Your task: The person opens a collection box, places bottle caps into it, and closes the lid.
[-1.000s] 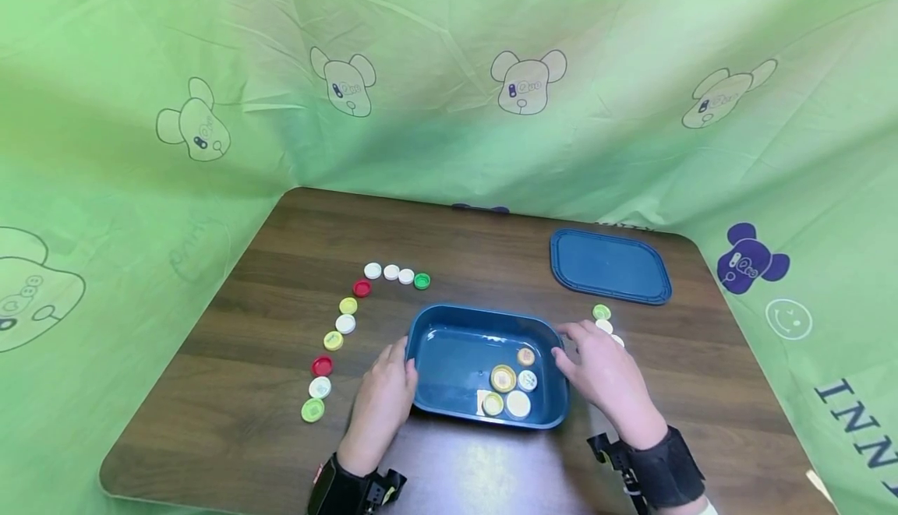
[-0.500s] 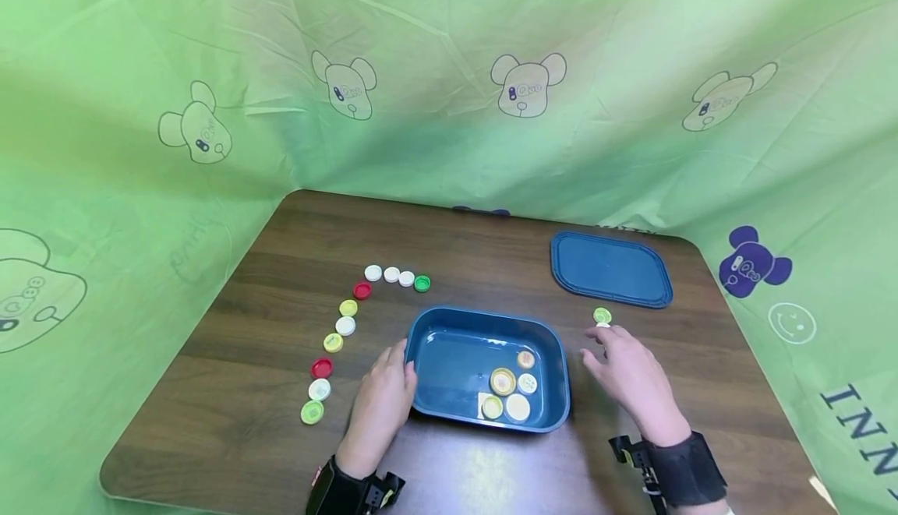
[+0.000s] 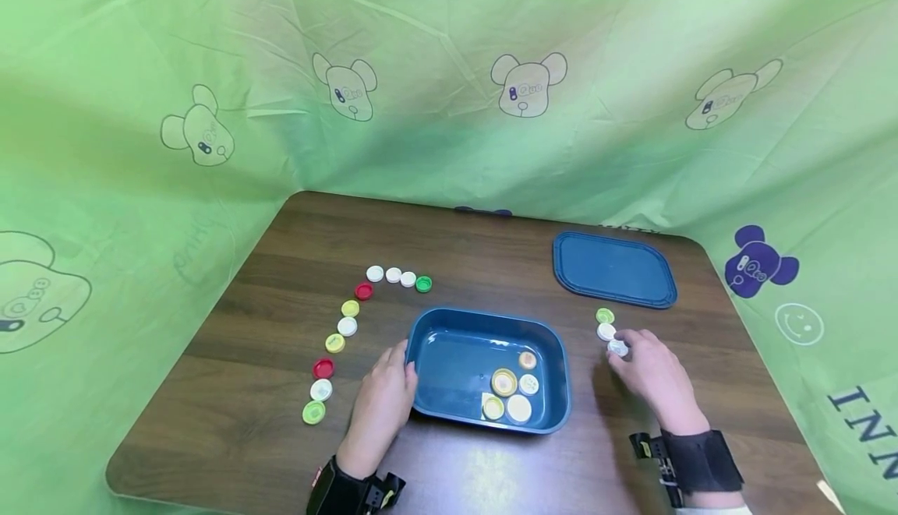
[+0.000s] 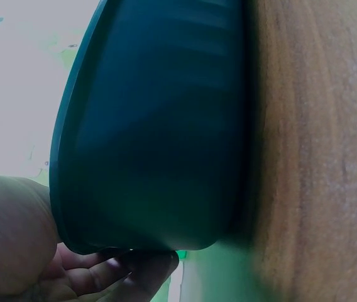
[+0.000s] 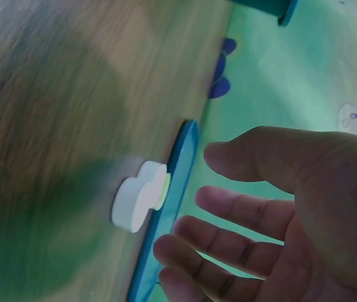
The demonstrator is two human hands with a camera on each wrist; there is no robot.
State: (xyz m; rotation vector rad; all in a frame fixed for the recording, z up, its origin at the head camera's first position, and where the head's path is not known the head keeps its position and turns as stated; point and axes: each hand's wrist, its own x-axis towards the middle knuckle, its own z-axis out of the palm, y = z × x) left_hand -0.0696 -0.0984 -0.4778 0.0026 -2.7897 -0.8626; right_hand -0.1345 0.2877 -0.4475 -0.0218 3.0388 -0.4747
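My left hand (image 3: 382,394) holds the left end of a blue plastic box (image 3: 449,379), its thumb near the rim. In the left wrist view the fingers (image 4: 103,277) bend along the box's end wall. Inside the box, toward the right, lie several bottle caps, among them a yellow-ringed one (image 3: 503,382) and a white one (image 3: 519,409). My right hand (image 3: 658,375) is over the right side of the table, thumb and fingertips close to a white cap (image 3: 617,347). The right wrist view shows those fingers spread apart, beside the white caps (image 5: 130,206) and a light green one (image 5: 164,192).
A curved line of several red, white, yellow and green caps, with a yellow one (image 3: 335,343) in it, lies left of the box. Behind the right-hand caps is a flat blue lid (image 3: 614,269). Green printed cloth (image 3: 435,16) hangs around the wooden table (image 3: 231,421).
My right hand has left the box's right rim and moved right to the short row of caps, reaching the nearest white one. My left hand stays on the box.
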